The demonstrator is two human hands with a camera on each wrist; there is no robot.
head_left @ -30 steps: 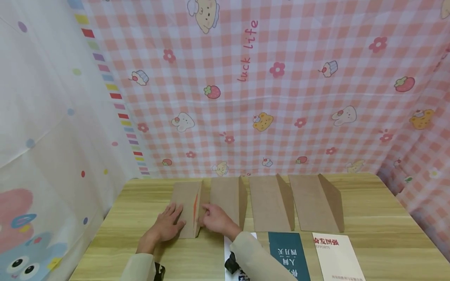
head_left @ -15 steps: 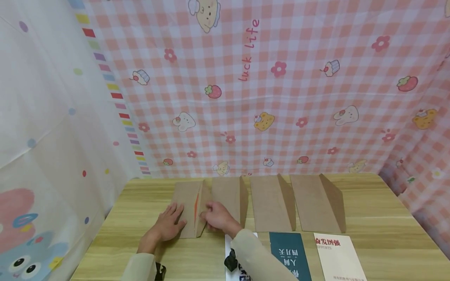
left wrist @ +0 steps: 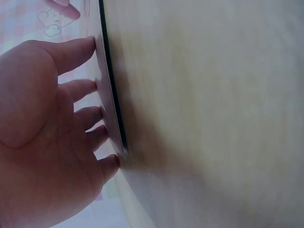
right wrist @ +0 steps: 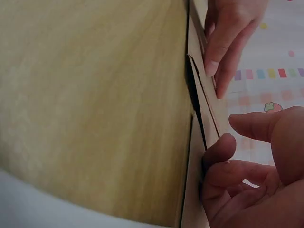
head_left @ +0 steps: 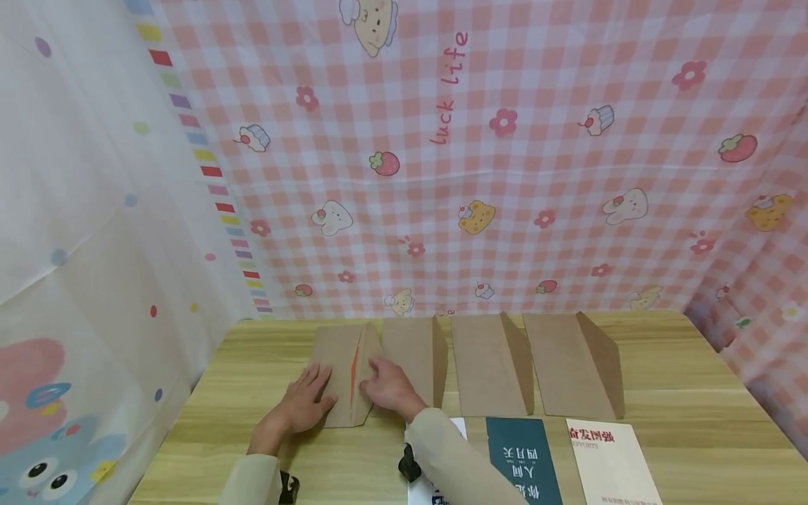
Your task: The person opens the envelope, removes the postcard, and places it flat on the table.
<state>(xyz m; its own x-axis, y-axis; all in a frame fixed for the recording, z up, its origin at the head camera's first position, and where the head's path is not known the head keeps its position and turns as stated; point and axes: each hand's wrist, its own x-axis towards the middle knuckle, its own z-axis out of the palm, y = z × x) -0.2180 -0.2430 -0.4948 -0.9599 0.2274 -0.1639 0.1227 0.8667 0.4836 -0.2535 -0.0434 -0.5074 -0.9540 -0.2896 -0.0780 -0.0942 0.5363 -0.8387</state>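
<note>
The leftmost brown paper envelope (head_left: 337, 344) lies on the table, with an orange strip (head_left: 355, 372) showing through the long slit beside its flap (head_left: 362, 403). My left hand (head_left: 301, 401) rests on the envelope's left part, fingers spread and fairly straight; in the left wrist view its fingertips press along the surface. At the flap's right edge is my right hand (head_left: 393, 386), fingers curled against the flap. The right wrist view has those curled fingers (right wrist: 218, 148) right at the flap's edge, thumb straight just above. Their contact side is partly hidden.
Three more brown envelopes (head_left: 486, 365) with raised flaps stand in a row to the right. Nearer me lie a white book (head_left: 457, 426) partly under the right sleeve, a teal book (head_left: 522, 438) and a cream book (head_left: 609, 463). A checked curtain (head_left: 442, 175) hangs behind the table.
The flap has swung a little further right, opening wider. My right hand has shifted slightly with it, while the left hand has stayed in place on the envelope.
</note>
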